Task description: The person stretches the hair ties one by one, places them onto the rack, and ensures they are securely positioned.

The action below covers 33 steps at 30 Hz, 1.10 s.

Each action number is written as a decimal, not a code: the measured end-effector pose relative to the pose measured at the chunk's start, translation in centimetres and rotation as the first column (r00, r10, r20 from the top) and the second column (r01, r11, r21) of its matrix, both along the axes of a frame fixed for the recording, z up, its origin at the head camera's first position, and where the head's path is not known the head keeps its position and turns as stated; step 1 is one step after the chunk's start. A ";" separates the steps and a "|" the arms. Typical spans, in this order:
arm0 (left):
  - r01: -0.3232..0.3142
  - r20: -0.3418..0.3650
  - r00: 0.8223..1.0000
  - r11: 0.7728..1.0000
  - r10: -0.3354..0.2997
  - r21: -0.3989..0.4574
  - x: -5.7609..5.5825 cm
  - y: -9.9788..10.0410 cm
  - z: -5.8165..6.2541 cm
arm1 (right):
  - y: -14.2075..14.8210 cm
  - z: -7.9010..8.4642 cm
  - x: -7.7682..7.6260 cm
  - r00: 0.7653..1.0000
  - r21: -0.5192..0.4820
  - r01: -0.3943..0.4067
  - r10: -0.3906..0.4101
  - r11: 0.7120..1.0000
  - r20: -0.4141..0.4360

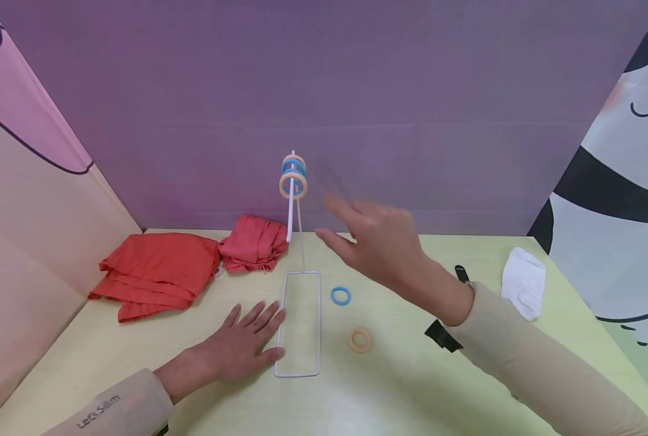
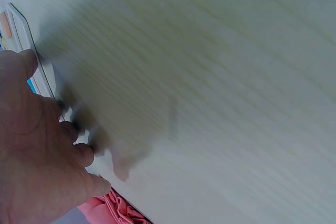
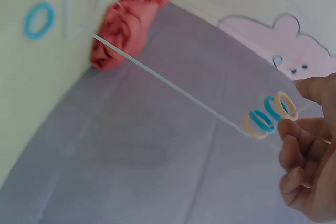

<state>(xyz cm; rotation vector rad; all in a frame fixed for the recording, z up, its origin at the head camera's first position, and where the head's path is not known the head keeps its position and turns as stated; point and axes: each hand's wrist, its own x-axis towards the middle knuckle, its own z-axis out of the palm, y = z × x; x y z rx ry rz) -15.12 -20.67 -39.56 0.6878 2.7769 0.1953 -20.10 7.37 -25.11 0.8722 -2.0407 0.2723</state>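
Observation:
A white wire stand (image 1: 320, 327) has a rectangular base on the table, a thin upright post and a rod at the top pointing toward me. On that rod hang two wooden rings (image 1: 301, 196) and two blue rings (image 3: 261, 120), the wooden ones outermost. My left hand (image 1: 242, 346) lies flat with fingers spread, its fingertips and thumb over the base's left side. To the right of the hung rings and apart from them, my right hand (image 1: 384, 242) is raised, thumb and forefinger extended and parted, nothing between them. Its other fingers bend loosely in the right wrist view.
Right of the base lie a loose blue ring (image 1: 341, 296) and a loose wooden ring (image 1: 360, 340). Two bunched red cloths (image 1: 160, 269) (image 1: 254, 242) sit at the back left. A white cloth (image 1: 522, 283) lies at the right. A purple curtain (image 1: 438, 109) hangs behind the table.

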 end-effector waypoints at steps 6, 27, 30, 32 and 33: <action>0.000 0.003 1.000 1.000 0.000 -0.002 0.0 -0.1 0.0 | 2.5 -2.7 2.1 0.915 0.111 0.017 -0.060 0.994 0.398; 0.002 0.016 1.000 1.000 -0.002 0.002 0.0 -0.1 -0.1 | 5.0 -12.5 3.9 0.554 0.365 -0.037 -0.284 0.930 0.782; 0.003 0.009 1.000 1.000 -0.003 -0.003 0.0 -0.1 -0.1 | 4.9 -13.2 3.8 0.576 0.362 -0.041 -0.274 0.931 0.770; 0.006 0.004 1.000 1.000 -0.006 -0.004 0.0 -0.1 0.0 | 4.9 -13.4 3.7 0.584 0.359 -0.035 -0.273 0.933 0.764; 0.008 0.002 1.000 1.000 -0.008 -0.002 0.0 -0.1 0.0 | 4.9 -13.5 3.6 0.585 0.360 -0.032 -0.274 0.932 0.763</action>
